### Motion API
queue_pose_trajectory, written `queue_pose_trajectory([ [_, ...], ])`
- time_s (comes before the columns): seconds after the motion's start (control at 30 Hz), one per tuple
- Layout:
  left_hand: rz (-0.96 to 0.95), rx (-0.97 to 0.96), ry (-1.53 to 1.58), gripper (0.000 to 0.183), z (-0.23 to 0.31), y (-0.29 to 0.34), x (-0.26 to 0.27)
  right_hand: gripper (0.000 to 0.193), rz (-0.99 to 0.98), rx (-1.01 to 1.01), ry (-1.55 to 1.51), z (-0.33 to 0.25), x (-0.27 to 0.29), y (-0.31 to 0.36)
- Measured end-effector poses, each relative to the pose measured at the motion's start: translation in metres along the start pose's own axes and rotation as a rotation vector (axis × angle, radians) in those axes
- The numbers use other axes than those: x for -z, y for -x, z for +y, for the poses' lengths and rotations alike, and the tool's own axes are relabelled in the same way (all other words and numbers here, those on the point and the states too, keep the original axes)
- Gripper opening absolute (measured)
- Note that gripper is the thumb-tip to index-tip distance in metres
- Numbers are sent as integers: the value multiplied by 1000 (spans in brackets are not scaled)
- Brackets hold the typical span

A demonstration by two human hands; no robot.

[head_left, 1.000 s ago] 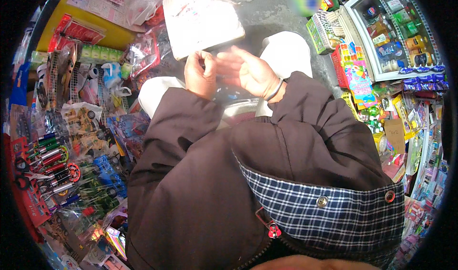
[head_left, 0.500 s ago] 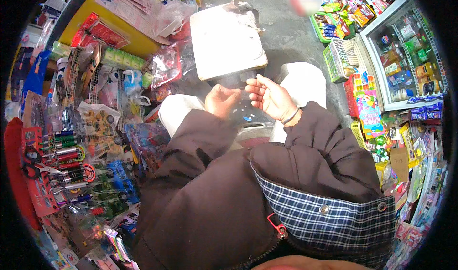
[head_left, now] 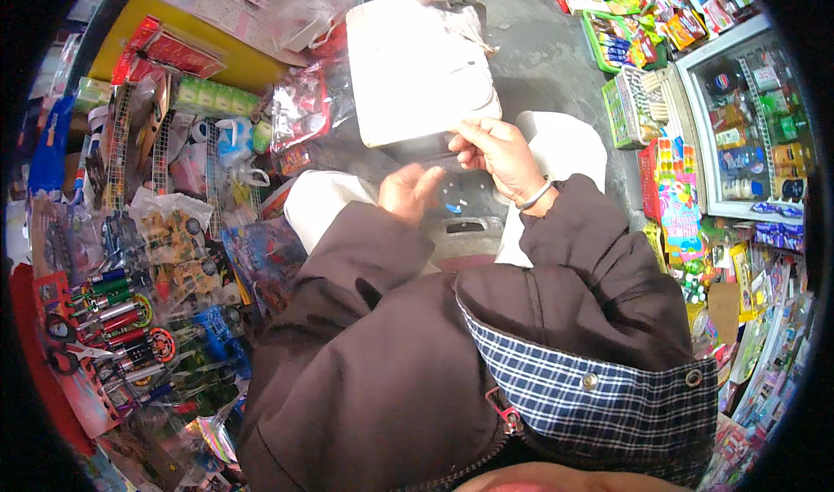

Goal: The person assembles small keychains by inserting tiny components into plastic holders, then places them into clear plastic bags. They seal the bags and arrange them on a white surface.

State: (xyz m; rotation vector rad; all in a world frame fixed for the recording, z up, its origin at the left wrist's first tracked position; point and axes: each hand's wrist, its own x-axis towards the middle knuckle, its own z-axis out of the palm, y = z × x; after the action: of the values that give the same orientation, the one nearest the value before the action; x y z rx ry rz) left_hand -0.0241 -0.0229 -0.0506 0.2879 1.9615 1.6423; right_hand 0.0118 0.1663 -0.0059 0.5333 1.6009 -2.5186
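Observation:
My left hand (head_left: 407, 193) is closed above my left knee, thumb pressed along curled fingers. Up and to its right, my right hand (head_left: 502, 151) pinches with thumb and forefinger near the close edge of a white-topped table (head_left: 395, 75). Whatever either hand holds is too thin or too hidden to make out. A silver bracelet (head_left: 535, 194) circles my right wrist. Small blue and white scraps (head_left: 453, 207) lie below and between the hands. Between my legs shows a seat edge with a handle slot (head_left: 465, 225).
A crumpled cloth (head_left: 458, 16) hangs over the table's far corner. Racks of packaged toys (head_left: 178, 257) crowd my left, with scissors (head_left: 74, 349) among them. Snack trays (head_left: 615, 40), a green basket (head_left: 627, 110) and a glass-front drinks fridge (head_left: 747, 118) stand at right.
My right hand has turned from a loosely open palm into a pinch and moved up. The left hand stays low, with a wider gap between the hands. The whole view has shifted slightly.

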Motion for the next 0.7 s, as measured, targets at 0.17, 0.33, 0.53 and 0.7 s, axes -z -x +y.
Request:
queue_pose_trajectory([
  [0.17,-35,-147,-570,27,2,0,5,22,5,175,190,4,2,-24],
  [0.33,-46,-244,-193,30,10,-5,6,28,-78,131,166,16,11,-30],
  [0.53,-282,86,537,30,28,-26,-25,39,-344,-241,-318,46,-4,-18],
  [0.7,-15,121,524,21,34,-23,-39,35,-115,-149,8,64,-4,-8],
])
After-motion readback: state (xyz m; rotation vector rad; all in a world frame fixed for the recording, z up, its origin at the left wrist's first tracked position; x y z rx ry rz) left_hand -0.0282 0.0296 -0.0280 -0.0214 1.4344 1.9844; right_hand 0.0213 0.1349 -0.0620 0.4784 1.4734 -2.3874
